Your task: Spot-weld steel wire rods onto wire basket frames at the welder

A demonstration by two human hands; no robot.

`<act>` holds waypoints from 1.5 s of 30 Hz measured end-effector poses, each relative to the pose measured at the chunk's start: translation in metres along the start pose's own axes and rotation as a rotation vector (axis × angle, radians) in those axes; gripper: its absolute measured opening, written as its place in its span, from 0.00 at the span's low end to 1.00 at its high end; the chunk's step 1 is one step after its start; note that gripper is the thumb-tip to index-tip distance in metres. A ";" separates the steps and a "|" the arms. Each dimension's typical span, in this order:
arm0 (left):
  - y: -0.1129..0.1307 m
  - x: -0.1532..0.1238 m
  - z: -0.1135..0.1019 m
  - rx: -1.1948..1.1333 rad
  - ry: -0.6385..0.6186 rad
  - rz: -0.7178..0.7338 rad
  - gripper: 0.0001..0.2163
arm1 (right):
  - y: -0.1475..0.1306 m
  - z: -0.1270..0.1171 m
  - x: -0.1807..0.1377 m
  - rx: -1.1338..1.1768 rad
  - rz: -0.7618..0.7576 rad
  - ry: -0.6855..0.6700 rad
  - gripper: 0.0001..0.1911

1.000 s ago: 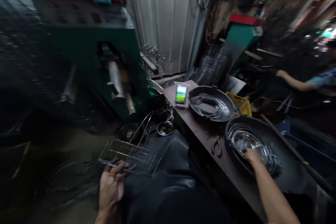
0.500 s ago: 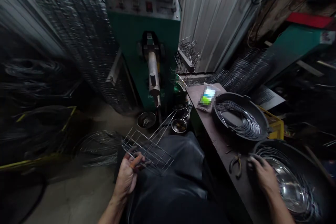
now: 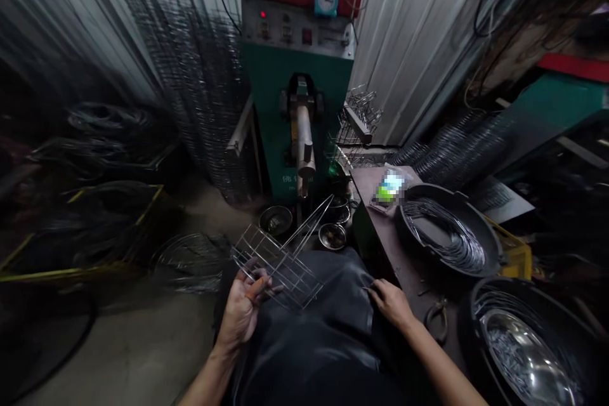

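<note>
My left hand (image 3: 242,307) is closed on the near edge of a small wire rack (image 3: 280,257), holding it tilted above my lap. Long wire legs of the rack point up toward the green welding machine (image 3: 297,114). My right hand (image 3: 391,302) hovers over my dark apron (image 3: 323,330) beside the bench edge, fingers pinched on a thin short wire piece (image 3: 367,288). It lies a hand's width right of the rack.
A dark bench (image 3: 380,203) on my right carries a phone (image 3: 390,187), a black pan of wire pieces (image 3: 450,235), pliers (image 3: 436,320) and a second pan with a steel bowl (image 3: 523,349). Small metal bowls (image 3: 276,219) sit below the machine. Wire mesh panels (image 3: 195,89) lean at left.
My right hand has left the near pan with the steel bowl and come left over my lap, now pinching a wire piece. The view has swung left toward the machine; the rack stays in my left hand.
</note>
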State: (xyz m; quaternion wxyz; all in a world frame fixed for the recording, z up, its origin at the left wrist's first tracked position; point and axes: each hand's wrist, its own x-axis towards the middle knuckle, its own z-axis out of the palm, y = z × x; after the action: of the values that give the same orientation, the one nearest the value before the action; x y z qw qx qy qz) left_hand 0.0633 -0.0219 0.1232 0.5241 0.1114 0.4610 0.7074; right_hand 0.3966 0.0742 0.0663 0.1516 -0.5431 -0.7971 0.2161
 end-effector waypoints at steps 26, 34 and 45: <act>0.000 0.030 0.011 -0.009 0.027 -0.038 0.30 | -0.150 0.023 0.178 1.133 0.006 -0.060 0.18; 0.001 0.040 0.013 -0.039 0.093 -0.070 0.31 | -0.157 0.038 0.193 1.150 0.016 0.023 0.16; 0.011 0.047 0.022 -0.034 0.124 -0.052 0.28 | -0.163 0.034 0.210 1.111 0.019 0.007 0.16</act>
State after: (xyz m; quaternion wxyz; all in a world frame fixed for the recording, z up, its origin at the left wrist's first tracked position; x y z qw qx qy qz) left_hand 0.0503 0.0291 0.1289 0.5145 0.0463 0.4834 0.7067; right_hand 0.1735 0.2121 0.1218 0.4159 -0.3891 -0.5579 0.6037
